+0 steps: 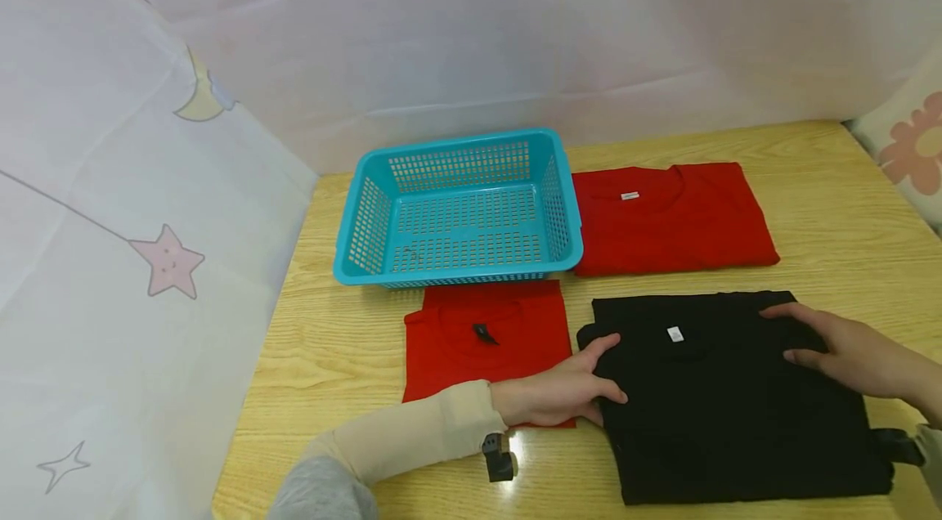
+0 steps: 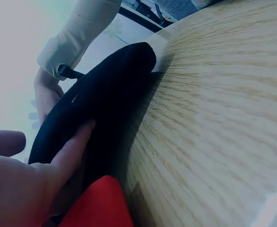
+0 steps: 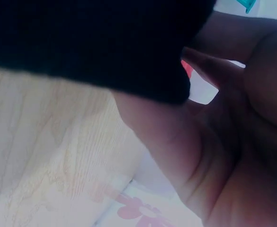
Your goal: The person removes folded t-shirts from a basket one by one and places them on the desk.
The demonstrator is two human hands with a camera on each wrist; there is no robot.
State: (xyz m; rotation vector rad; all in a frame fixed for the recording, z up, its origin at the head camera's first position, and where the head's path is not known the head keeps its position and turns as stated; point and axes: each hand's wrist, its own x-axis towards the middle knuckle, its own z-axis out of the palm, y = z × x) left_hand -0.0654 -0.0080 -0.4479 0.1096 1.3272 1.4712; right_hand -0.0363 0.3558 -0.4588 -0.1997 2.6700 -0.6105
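A folded black T-shirt [image 1: 736, 422], its white neck label facing up, lies at the front right of the table in the head view. My left hand [image 1: 562, 389] grips its left edge, thumb and forefinger over the top and the other fingers mostly hidden by the cloth. At the opposite edge my right hand [image 1: 857, 352] holds the shirt, thumb and forefinger on the upper face. The right wrist view has the dark cloth [image 3: 95, 42] overlapping part of that hand. In the left wrist view the side of the black shirt [image 2: 105, 85] stands close over the wood.
A folded red T-shirt [image 1: 486, 340] with a dark neck label lies partly under my left forearm. Behind it stands a blue plastic basket [image 1: 459, 275]. Another folded red T-shirt [image 1: 677, 226] is right of the basket. A pale curtain [image 1: 515, 38] borders the wooden table [image 1: 331, 356].
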